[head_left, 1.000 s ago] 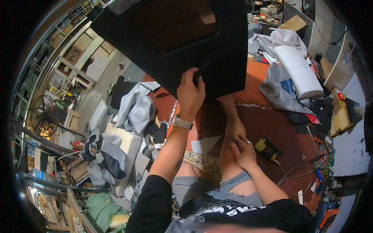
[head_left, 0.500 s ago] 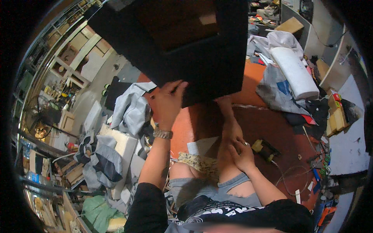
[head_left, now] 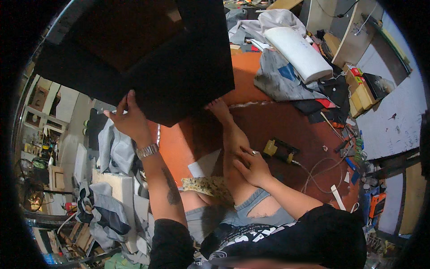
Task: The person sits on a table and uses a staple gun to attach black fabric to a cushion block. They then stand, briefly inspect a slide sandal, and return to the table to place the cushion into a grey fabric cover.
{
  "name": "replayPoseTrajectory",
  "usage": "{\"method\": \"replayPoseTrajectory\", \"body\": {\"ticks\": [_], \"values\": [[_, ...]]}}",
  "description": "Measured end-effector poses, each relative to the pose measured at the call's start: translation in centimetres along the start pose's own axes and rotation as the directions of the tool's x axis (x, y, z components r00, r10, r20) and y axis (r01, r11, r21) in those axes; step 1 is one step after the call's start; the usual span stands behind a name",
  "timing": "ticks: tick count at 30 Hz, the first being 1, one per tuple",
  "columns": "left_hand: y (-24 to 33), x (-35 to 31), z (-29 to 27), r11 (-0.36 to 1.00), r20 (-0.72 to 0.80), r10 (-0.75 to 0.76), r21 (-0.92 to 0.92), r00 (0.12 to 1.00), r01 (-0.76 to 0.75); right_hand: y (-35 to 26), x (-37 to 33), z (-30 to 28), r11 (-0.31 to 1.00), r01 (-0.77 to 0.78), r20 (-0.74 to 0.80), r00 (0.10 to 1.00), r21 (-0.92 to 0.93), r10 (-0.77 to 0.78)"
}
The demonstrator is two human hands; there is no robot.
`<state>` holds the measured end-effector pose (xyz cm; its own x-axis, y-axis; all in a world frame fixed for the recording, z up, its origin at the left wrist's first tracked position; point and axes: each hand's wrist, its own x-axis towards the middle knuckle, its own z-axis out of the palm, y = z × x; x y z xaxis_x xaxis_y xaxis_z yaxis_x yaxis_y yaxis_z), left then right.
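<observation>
A large black piece [head_left: 179, 74], boxy and with a dark brown recessed panel, stands tilted in front of me. My left hand [head_left: 132, 123] pinches its lower edge near the left, thumb on the near face; the fingertips behind are partly hidden. My right hand [head_left: 254, 168] lies on my bent shin with fingers apart, holding nothing. My bare foot [head_left: 219, 110] sits by the bottom right of the black piece. To the right of my shin lies a yellow and black staple gun [head_left: 280, 150] with a thin hose [head_left: 313, 172].
An orange-red surface [head_left: 295, 121] spreads underneath. Grey fabric [head_left: 273, 74] and a white foam roll [head_left: 298, 54] lie at the far right, near wooden blocks [head_left: 358, 96]. Grey cloth [head_left: 116, 145] and a cream foam block [head_left: 118, 193] are piled at my left.
The view has swung right, so most things sit further left in it. My left hand's fingers have settled on the black piece's lower edge. The right hand stays on my shin.
</observation>
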<state>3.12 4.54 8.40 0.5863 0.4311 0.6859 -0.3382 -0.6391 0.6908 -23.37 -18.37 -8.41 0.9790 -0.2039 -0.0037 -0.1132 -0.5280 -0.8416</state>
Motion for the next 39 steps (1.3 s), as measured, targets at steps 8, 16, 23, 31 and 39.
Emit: {"method": "replayPoseTrajectory", "body": {"ticks": [8,16,23,31,39], "values": [[-2.5,2.5,1.3,0.997,0.033,0.072,-0.027,0.997,-0.071,3.8,1.3,0.0,0.990,0.003,-0.014,1.000,0.138,-0.001],[-3.6,3.1,1.3,0.978,0.026,0.204,0.033,0.979,-0.205,19.0,1.7,-2.1,0.659,-0.409,-0.079,0.879,-0.631,0.469],[-3.7,3.3,1.4,0.963,0.033,0.243,0.115,0.970,-0.245,26.3,-0.5,-1.7,0.607,-0.320,-0.056,0.910,-0.727,0.411],[-3.2,3.3,1.5,0.967,0.042,0.175,0.181,0.984,-0.180,28.0,1.0,-0.5,0.570,-0.103,0.072,0.959,-0.815,0.276],[-3.4,3.3,1.7,0.982,0.027,0.175,0.072,0.984,-0.177,27.2,2.0,-0.2,0.532,-0.118,0.065,0.948,-0.838,0.312]]}}
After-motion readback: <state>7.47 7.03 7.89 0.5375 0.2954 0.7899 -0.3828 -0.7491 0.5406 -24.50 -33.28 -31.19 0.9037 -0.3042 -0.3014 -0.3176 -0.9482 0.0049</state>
